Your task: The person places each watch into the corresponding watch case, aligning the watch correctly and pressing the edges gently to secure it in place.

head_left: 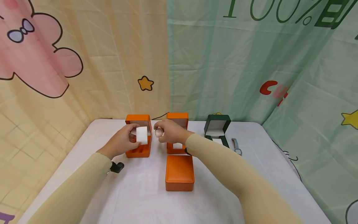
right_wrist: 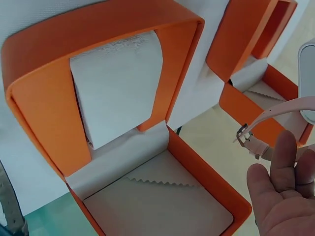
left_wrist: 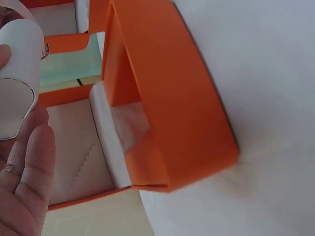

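My left hand [head_left: 121, 141] grips a white watch cushion [head_left: 142, 135] above the left orange watch box [head_left: 139, 154], whose lid stands up. In the left wrist view the cushion [left_wrist: 22, 59] sits between thumb and fingers, one rounded end facing the camera. My right hand [head_left: 172, 129] holds a wristwatch [head_left: 158, 132] by its pale pink strap, just right of the cushion. The strap's buckle end [right_wrist: 253, 140] hangs beside my fingers in the right wrist view. Under the right forearm, the middle orange watch box [right_wrist: 39, 103] stands open with a white cushion [right_wrist: 118, 88] inside.
A closed orange box [head_left: 179, 172] lies in front of the middle one. On the right, a dark green watch box [head_left: 217, 119] stands open with a white cushion inside, and a grey-strapped watch [head_left: 236, 146] lies beside it. Printed curtains [head_left: 209, 62] hang behind the white table [head_left: 134, 193].
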A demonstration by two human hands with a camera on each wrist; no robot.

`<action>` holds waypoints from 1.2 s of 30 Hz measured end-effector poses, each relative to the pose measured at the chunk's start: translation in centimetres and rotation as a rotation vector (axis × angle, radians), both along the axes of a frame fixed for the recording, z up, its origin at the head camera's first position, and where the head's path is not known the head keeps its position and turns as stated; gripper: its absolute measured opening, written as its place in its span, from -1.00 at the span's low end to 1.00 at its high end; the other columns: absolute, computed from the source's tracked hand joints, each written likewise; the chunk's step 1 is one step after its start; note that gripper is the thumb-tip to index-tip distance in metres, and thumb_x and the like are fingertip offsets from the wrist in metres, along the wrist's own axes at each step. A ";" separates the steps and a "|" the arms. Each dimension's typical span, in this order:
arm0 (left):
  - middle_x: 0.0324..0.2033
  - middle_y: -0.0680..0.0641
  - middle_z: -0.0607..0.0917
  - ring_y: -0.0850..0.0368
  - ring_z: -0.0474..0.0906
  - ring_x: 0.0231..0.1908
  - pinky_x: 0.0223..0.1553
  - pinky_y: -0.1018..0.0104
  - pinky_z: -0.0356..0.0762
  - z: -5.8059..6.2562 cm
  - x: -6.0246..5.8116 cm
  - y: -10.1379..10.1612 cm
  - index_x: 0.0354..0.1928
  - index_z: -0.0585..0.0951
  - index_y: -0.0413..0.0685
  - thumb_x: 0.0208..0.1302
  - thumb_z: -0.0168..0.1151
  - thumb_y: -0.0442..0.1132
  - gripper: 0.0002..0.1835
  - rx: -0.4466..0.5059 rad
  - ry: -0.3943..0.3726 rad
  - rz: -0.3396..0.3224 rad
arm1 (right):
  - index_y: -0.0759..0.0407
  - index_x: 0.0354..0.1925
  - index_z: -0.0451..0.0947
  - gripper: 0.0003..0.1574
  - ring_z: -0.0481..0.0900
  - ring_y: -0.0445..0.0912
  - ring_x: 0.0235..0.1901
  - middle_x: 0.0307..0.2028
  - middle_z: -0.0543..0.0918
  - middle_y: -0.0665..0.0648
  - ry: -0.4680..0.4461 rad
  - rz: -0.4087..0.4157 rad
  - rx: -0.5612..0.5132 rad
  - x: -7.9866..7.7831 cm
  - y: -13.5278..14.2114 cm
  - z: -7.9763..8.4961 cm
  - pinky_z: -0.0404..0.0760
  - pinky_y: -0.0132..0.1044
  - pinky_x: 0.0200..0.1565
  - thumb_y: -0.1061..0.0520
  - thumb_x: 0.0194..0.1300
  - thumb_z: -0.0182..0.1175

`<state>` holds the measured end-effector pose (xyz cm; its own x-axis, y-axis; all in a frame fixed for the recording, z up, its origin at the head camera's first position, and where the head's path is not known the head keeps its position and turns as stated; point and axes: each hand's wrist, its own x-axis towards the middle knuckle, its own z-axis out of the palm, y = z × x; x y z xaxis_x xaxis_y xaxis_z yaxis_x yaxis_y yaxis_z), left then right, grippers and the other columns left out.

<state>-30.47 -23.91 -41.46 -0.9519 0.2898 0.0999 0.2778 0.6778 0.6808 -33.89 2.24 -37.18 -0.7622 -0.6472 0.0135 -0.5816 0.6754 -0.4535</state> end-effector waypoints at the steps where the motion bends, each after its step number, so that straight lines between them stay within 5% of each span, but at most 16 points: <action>1: 0.17 -0.24 0.59 -0.06 0.69 -0.04 0.02 0.07 0.78 0.1 0.1 0.2 0.43 0.35 -0.22 0.23 0.53 -0.26 -0.21 0.004 0.005 -0.004 | 0.10 0.28 0.58 -0.42 0.51 -0.03 0.08 0.17 0.62 0.10 0.001 -0.002 -0.005 0.1 0.1 0.1 0.62 -0.25 0.08 0.20 0.30 0.37; 15: 0.27 -0.22 0.56 -0.10 0.73 -0.02 0.04 0.05 0.78 1.4 0.8 3.4 0.45 0.37 -0.14 0.24 0.52 -0.27 -0.22 0.065 0.053 -0.055 | 0.02 0.21 0.58 -0.47 0.57 -0.01 0.01 0.05 0.63 0.10 0.018 -0.032 -0.056 1.1 2.1 1.2 0.66 -0.23 0.04 0.18 0.29 0.39; 25: 0.16 -0.20 0.64 -0.06 0.71 -0.02 0.07 0.04 0.77 2.2 0.6 4.8 0.50 0.34 -0.17 0.25 0.53 -0.25 -0.17 0.053 0.087 -0.060 | 0.14 0.18 0.61 -0.52 0.53 -0.02 -0.09 -0.01 0.63 0.12 0.068 -0.039 -0.112 1.1 3.8 2.5 0.61 -0.27 -0.08 0.20 0.29 0.36; 36: -0.09 -0.20 0.56 -0.07 0.70 -0.08 -0.01 0.13 0.79 2.5 0.7 6.5 0.48 0.38 -0.16 0.21 0.55 -0.25 -0.18 0.094 0.117 -0.105 | 0.03 0.16 0.61 -0.55 0.50 -0.03 -0.03 0.03 0.58 0.10 0.059 -0.056 -0.114 2.5 5.7 2.2 0.63 -0.25 -0.03 0.17 0.31 0.35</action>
<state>-29.81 -17.42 -38.96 -0.8971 0.3713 0.2396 0.4249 0.5759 0.6984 -31.42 7.92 -34.94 -0.7929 -0.5953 0.1303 -0.5722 0.6538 -0.4952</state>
